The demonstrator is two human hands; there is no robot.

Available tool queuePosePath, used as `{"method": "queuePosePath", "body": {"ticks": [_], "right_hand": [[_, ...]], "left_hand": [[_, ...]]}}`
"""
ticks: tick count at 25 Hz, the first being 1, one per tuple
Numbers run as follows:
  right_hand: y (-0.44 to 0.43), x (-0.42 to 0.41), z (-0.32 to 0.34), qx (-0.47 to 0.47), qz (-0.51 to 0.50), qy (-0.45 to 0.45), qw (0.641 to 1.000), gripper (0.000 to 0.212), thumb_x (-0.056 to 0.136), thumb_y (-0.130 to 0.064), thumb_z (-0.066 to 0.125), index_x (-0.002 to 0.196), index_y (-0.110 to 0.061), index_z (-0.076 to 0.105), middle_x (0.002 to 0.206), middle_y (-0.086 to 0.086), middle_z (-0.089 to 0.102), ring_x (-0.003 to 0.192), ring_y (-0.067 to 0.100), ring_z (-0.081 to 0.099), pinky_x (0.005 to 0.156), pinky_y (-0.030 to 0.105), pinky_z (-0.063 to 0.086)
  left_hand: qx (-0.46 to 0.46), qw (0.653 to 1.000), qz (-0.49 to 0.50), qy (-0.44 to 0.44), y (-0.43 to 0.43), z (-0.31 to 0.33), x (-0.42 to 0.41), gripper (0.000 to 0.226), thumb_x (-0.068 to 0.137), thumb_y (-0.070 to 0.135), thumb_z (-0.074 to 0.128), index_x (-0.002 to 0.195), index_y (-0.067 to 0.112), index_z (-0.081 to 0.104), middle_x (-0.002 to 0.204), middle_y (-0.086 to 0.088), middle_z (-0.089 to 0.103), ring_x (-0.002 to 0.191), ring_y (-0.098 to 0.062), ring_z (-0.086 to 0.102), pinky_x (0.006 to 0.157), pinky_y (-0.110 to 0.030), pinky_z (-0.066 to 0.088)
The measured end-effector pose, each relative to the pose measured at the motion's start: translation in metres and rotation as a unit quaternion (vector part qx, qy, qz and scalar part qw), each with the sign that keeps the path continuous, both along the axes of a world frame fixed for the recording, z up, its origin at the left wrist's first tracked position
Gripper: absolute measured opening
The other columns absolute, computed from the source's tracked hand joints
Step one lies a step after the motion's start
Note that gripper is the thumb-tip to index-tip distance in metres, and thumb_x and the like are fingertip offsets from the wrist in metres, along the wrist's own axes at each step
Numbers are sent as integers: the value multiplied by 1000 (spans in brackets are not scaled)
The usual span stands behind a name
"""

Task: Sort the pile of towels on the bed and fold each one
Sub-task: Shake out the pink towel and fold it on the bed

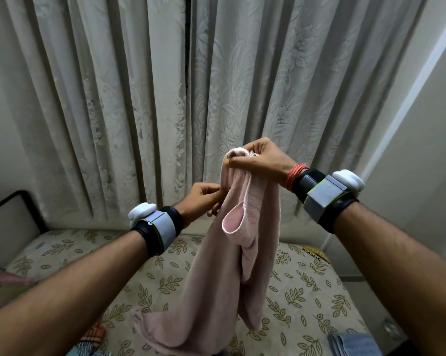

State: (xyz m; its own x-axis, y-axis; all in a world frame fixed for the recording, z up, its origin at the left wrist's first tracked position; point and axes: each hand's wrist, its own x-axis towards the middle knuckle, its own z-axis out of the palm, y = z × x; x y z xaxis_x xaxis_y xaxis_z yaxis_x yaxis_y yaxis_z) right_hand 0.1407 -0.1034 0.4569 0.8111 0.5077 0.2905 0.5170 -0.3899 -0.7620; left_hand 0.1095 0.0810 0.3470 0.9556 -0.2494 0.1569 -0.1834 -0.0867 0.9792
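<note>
Step in hand: one towel (216,265) has been lifted out for folding; its edges are being sorted in the air, and no fold is made yet, as judged from the twisted hang.
Towel: pink, held up above the middle of the bed (306,299), bunched at the top, with a looped hem hanging open near its middle and its lower end trailing toward the bed's near edge.
Right hand (258,156): clenched over the bunched top end of the towel, carrying its weight.
Left hand (204,199): lower, fingertips pinched on the towel's left edge just below the right hand.
Other towels: a blue one (355,344) is seen at the near right corner of the bed; patterned cloth (93,335) is partly seen at the near left edge, too cropped to be named.
Next move, as a judgement: a corner must be found by running the left pinch along the edge, then the hands must be spread apart so the towel hangs flat before it is halved.
Care needed: the looped hem should be untwisted first, or the fold will be lumpy.
</note>
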Motion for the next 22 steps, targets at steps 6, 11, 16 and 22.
{"method": "queuePosePath", "body": {"ticks": [6,11,16,22], "right_hand": [[0,-2,-2,-11,0,-8,1000,46,79,-38,81,91,6,75,80,7,64,77,15,53,73,33,44],[0,-11,8,15,10,-13,1000,23,88,-18,77,94,4,78,84,7,70,79,11,58,74,27,48],[-10,-3,9,49,-23,-21,998,25,86,-25,79,94,-1,79,83,3,67,81,8,57,75,27,47],[-35,8,2,46,-104,-36,993,33,89,-25,76,78,6,71,69,0,48,68,11,43,63,30,34]], "left_hand": [[146,985,37,-80,17,-25,11,10,83,1,67,81,-5,58,70,-4,57,67,-10,53,64,-30,46],[37,996,84,-8,11,-43,5,17,86,-6,61,87,9,51,73,-7,57,67,-15,53,61,-26,46],[-3,988,151,-45,23,-29,10,10,79,4,53,76,10,60,66,1,60,62,-10,52,55,-22,42],[-8,956,265,-127,42,10,12,23,87,16,56,65,9,55,64,1,46,58,-2,40,56,-26,33]]}}
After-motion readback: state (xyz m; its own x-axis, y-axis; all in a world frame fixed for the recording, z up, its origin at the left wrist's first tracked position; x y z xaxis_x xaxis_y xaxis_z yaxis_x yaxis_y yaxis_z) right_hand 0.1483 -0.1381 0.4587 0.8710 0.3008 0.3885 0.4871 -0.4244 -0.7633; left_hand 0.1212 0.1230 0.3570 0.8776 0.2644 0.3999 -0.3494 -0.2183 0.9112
